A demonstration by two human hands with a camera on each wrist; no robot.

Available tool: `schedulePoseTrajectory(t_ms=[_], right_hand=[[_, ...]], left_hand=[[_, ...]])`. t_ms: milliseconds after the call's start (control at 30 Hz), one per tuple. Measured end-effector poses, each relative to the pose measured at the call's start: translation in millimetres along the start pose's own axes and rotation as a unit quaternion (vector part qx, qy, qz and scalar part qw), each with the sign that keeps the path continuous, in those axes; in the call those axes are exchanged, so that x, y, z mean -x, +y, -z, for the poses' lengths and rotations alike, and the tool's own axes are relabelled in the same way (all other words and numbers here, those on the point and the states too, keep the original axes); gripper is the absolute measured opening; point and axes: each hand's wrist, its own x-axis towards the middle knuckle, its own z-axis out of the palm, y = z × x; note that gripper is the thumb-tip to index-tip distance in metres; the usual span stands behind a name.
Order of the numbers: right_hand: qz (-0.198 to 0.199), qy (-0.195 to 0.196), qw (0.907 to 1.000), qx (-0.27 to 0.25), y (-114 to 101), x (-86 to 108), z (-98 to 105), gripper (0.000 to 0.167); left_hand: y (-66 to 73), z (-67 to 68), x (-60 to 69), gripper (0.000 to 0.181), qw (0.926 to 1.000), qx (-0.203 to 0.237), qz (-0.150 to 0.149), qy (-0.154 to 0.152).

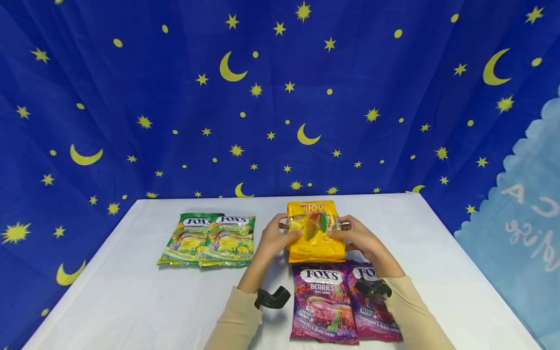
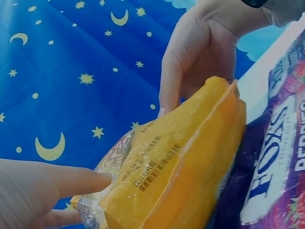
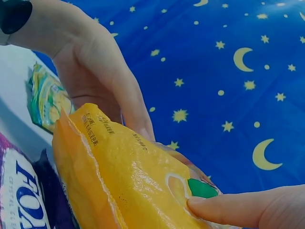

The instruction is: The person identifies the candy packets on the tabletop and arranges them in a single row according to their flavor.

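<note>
Head: two green packs (image 1: 229, 243) on bench (image 1: 131, 301), left of yellow bag (image 1: 312, 231); green shows in right wrist, not left. Left hand (image 1: 274, 236) grip clamped on bag's left side, right hand (image 1: 360, 236) grip on its right. Purple packs (image 1: 323, 306) in front of bag. Left wrist adds BEST BEFORE print (image 2: 157, 164), unreadable in head.

On the table (image 1: 109, 291), at left, two overlapping Fox's Spring Tea bags (image 1: 229, 245); right of them, between left hand (image 1: 275, 237) and right hand (image 1: 362, 236), a Lot 100 bag (image 1: 311, 252), behind two overlapping Fox's Berries bags (image 1: 323, 313); beyond, a cloth backdrop (image 1: 280, 107).
</note>
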Motion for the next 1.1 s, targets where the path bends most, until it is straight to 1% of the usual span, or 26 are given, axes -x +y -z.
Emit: schedulePoseTrajectory(t_ms=[200,300,600,900,1000,1100], right_hand=[[0.013,-0.009,0.9999,0.003,-4.6,4.8,-3.5,0.066],[0.018,-0.016,0.9997,0.005,-6.2,6.7,-5.1,0.066],[0.022,-0.024,0.9994,-0.005,-7.3,7.6,-7.8,0.065],[0.034,-0.036,0.9987,-0.011,-6.8,9.4,-13.2,0.064],[0.041,-0.033,0.9986,-0.010,-6.5,8.8,-17.8,0.063],[0.041,-0.031,0.9986,-0.008,-6.0,8.0,-23.4,0.062]], left_hand=[[0.2,6.7,0.4,0.051,0.9997,-0.017,-0.014,0.011],[0.4,9.6,0.6,0.049,0.9997,-0.019,-0.013,0.012],[0.8,13.8,0.3,0.050,0.9999,-0.007,0.010,0.007],[-2.0,21.5,4.1,0.052,0.9999,-0.007,0.012,-0.003],[-2.1,26.3,4.9,0.054,0.9999,-0.007,0.007,-0.005],[-2.7,31.8,6.0,0.057,0.9999,-0.011,0.004,-0.008]])
